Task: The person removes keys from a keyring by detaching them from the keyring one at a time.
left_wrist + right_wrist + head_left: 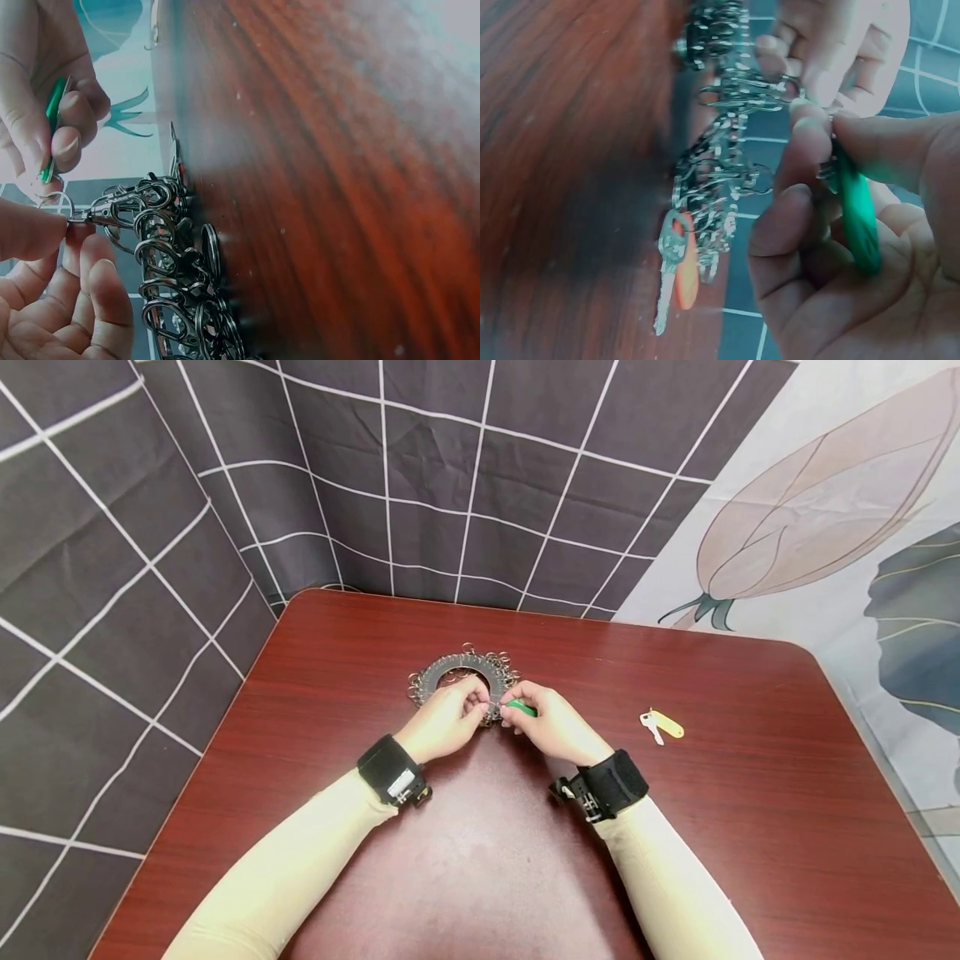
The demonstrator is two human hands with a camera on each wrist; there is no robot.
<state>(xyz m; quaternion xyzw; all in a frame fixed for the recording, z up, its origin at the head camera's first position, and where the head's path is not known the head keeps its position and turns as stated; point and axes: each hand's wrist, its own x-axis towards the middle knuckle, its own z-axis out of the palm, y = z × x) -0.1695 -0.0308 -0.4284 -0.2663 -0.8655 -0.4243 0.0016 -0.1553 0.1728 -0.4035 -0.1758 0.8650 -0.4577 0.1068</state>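
Note:
A large flat metal ring, hung with many metal clasps and small rings, is at mid-table in the head view. My left hand pinches a small split ring on one clasp between thumb and finger. Beside it, my right hand pinches a green key tag at its end, close to that split ring. Something thin and silvery lies along the tag, mostly covered by fingers. Whether tag and split ring are joined cannot be told. A key and an orange tag hang among the clasps.
To the right on the reddish-brown table lie a yellow tag and a silver key. Dark tiled-pattern cloth hangs behind and at the left; a flower-print cloth hangs at the right.

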